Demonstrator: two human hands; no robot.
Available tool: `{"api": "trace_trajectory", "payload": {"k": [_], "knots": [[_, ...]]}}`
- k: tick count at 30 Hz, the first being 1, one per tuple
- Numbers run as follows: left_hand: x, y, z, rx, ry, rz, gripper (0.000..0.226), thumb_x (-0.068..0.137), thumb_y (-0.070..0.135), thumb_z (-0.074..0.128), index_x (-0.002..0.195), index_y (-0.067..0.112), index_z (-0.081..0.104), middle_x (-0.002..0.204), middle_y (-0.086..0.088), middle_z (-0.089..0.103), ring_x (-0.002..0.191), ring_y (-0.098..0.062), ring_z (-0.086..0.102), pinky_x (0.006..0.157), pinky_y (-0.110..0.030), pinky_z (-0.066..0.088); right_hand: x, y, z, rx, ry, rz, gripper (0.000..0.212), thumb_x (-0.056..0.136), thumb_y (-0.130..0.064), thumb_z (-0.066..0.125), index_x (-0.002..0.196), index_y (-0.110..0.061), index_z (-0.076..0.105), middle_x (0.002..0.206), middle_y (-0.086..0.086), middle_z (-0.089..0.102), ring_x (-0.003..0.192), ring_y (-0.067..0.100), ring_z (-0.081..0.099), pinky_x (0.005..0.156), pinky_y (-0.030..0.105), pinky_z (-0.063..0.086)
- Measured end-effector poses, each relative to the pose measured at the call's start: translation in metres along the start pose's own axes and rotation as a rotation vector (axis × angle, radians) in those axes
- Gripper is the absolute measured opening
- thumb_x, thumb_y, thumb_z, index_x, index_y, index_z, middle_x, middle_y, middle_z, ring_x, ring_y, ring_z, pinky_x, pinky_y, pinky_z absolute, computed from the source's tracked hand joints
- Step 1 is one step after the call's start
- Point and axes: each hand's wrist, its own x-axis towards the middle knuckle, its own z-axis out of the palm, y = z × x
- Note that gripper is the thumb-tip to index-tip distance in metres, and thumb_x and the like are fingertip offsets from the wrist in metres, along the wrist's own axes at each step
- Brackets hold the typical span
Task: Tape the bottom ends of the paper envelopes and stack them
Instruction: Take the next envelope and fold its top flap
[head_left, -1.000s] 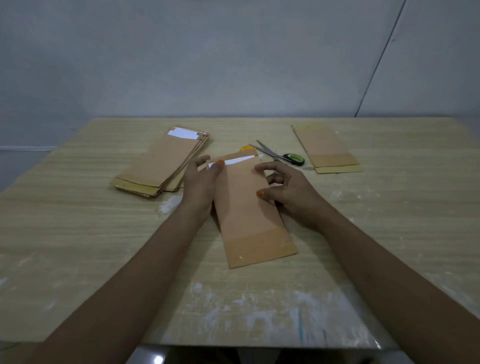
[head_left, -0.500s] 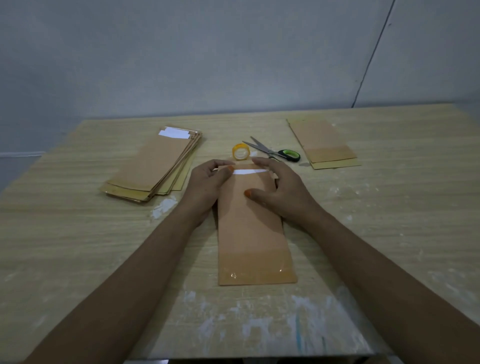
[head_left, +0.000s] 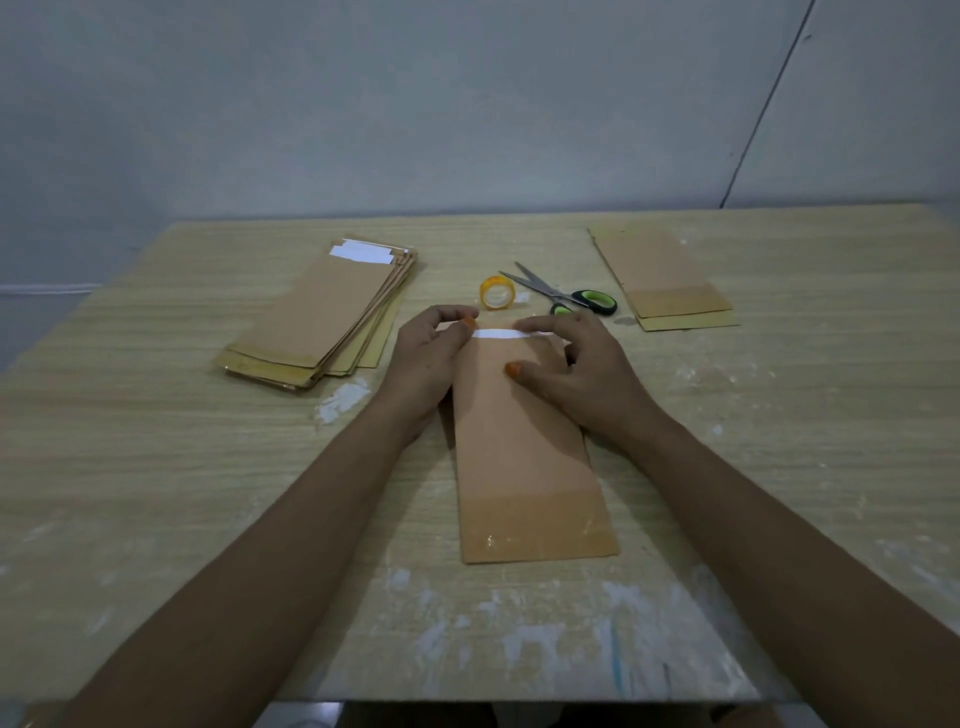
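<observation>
A brown paper envelope (head_left: 524, 457) lies lengthwise on the table in front of me. Glossy clear tape covers its near end, and a white strip (head_left: 501, 335) shows at its far end. My left hand (head_left: 421, 358) pinches the far left corner, thumb at the strip's left end. The right hand (head_left: 582, 369) rests on the far right part, its index finger lying along the strip and its thumb pressing the paper. A stack of several envelopes (head_left: 322, 317) lies at the left. A smaller stack (head_left: 665, 280) lies at the far right.
A yellow roll of clear tape (head_left: 497, 293) stands just beyond my hands. Beside it on the right lie scissors (head_left: 566, 296) with green and black handles. The wooden table (head_left: 156, 467) has white smears near its front edge. A grey wall rises behind it.
The envelope has turned from tilted to straight and slid toward me. Both hands have closed in on its far end, and the tape roll behind it has come into sight.
</observation>
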Motion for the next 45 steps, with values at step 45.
{"api": "trace_trajectory", "payload": {"k": [45], "knots": [[-0.008,-0.002,0.002,-0.081,-0.160,0.098,0.011,0.098,0.010,0.059,0.108,0.010,0.064,0.066,-0.004,0.067,0.053,-0.011,0.055,0.049,-0.021,0.044,0.004,0.000,-0.005,0.357,0.061,0.161,0.011,0.081,-0.013,0.079,0.078,-0.011,0.069,0.075,-0.004,0.068,0.069,0.010,0.065,0.062,0.026,0.053]]}}
